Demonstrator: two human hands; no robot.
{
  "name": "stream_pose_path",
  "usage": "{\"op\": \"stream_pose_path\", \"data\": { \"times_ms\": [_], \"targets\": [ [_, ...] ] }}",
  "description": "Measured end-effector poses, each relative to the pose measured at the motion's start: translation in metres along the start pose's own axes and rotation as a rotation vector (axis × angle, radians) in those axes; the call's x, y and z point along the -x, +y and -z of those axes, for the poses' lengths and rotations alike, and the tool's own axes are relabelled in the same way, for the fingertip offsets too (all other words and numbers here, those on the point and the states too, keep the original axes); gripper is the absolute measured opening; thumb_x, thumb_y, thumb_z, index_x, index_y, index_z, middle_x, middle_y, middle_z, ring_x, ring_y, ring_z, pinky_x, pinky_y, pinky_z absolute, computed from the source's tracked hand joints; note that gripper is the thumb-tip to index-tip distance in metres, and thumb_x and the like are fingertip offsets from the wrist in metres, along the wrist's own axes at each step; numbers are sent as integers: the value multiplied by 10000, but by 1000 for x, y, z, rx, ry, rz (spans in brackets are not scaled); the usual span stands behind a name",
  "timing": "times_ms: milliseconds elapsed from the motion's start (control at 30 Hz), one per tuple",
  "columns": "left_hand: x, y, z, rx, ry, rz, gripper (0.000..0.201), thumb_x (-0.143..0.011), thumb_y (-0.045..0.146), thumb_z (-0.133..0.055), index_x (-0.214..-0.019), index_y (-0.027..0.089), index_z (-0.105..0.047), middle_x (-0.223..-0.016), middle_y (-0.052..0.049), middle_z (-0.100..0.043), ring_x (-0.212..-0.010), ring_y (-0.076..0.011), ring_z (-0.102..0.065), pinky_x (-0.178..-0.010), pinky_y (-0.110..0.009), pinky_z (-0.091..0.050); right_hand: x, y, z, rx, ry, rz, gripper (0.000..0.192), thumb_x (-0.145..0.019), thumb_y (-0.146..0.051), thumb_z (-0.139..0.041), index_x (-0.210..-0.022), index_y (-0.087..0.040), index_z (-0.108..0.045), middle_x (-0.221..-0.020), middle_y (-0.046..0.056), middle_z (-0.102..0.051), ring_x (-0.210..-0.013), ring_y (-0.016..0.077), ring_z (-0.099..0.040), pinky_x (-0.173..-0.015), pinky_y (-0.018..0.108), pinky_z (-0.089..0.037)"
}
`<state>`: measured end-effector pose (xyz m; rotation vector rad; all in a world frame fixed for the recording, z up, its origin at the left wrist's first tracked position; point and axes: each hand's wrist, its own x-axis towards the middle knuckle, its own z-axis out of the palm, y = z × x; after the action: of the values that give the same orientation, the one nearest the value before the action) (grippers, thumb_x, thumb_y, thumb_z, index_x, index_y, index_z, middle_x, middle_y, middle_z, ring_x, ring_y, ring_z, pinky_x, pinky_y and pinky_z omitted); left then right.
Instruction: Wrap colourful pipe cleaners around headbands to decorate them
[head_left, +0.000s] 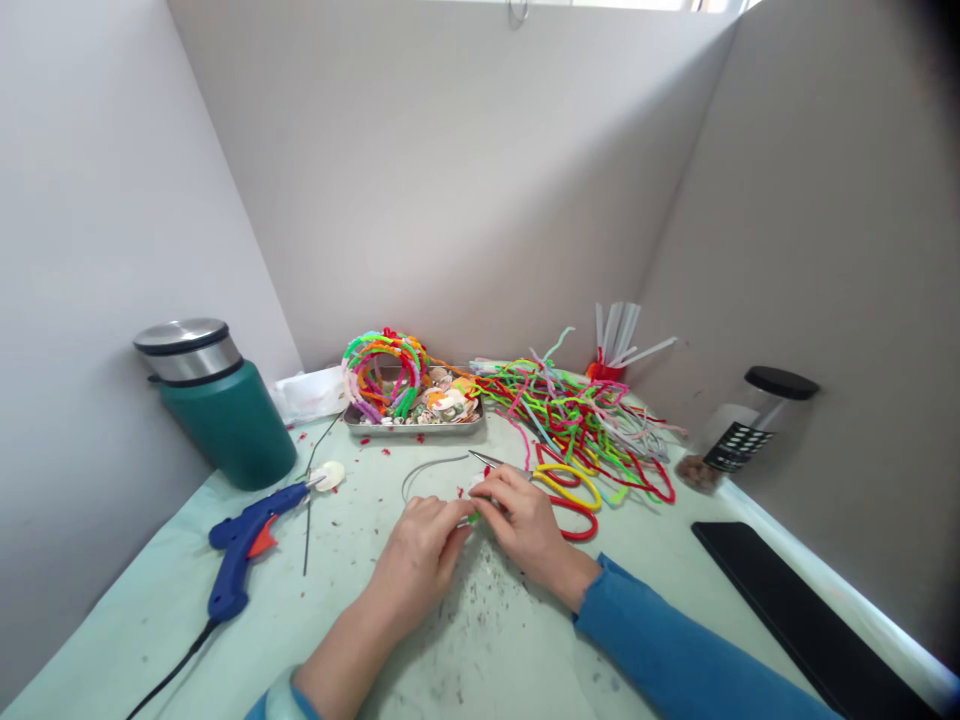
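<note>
Above the middle of the table, my left hand (426, 548) and my right hand (525, 522) meet at the fingertips, both closed in a pinch. A small green piece (474, 518) shows between them; most of it is hidden by the fingers, so its kind is unclear. Just beyond my hands, a thin grey wire-like strand (414, 477) curves on the table. Scissors (576, 487) with yellow and red handles lie partly behind my right hand, their blades pointing left. A whitish scrap with red bits (480, 478) is near the blades.
A blue glue gun (241, 560) lies at left, its nozzle by a white disc (328, 476). Behind it stands a green bottle (225, 415). A metal tray (420, 429) holds coloured rings and pieces. Tangled pipe cleaners (577, 415), glue sticks (619, 330), a jar (731, 440) and a black slab (795, 610) are at right.
</note>
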<state>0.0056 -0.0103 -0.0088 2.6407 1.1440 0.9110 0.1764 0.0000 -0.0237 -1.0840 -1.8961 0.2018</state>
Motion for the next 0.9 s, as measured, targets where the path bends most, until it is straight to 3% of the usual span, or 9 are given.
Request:
{"op": "stream_pose_path", "data": {
  "times_ms": [133,400,633,900],
  "targets": [
    [-1,-2,0,-48,53,-40,183,-884,184,-432,-937,197,-607,-689,-28,-575,-681,-165,-518,-663,-295,-385,0,-3,1,-35,3,23,137,-870,-199,-501,-898,-204,-634,-837,47,-588,-773,165,-567,-675,292,-462],
    [-3,-4,-1,-14,210,40,170,-872,212,-476,-915,168,-634,-702,-43,-618,-676,-164,-542,-653,-294,-408,-2,-7,10,59,160,32,159,-879,-221,-474,-944,-200,-618,-929,72,-586,-883,215,-528,-795,395,-414],
    [-3,-4,-1,69,263,183,159,-853,229,-482,-818,177,-628,-733,-42,-657,-702,-167,-593,-649,-273,-446,0,-7,6,62,-32,134,169,-894,-224,-455,-839,-187,-610,-792,55,-612,-791,190,-540,-725,339,-412],
    [-5,0,3,267,131,369,232,-860,287,-454,-755,170,-625,-630,2,-618,-569,-122,-541,-545,-207,-395,0,-5,1,152,-199,183,103,-833,-281,-569,-877,-190,-590,-868,59,-591,-835,209,-501,-724,343,-389]
  ]
}}
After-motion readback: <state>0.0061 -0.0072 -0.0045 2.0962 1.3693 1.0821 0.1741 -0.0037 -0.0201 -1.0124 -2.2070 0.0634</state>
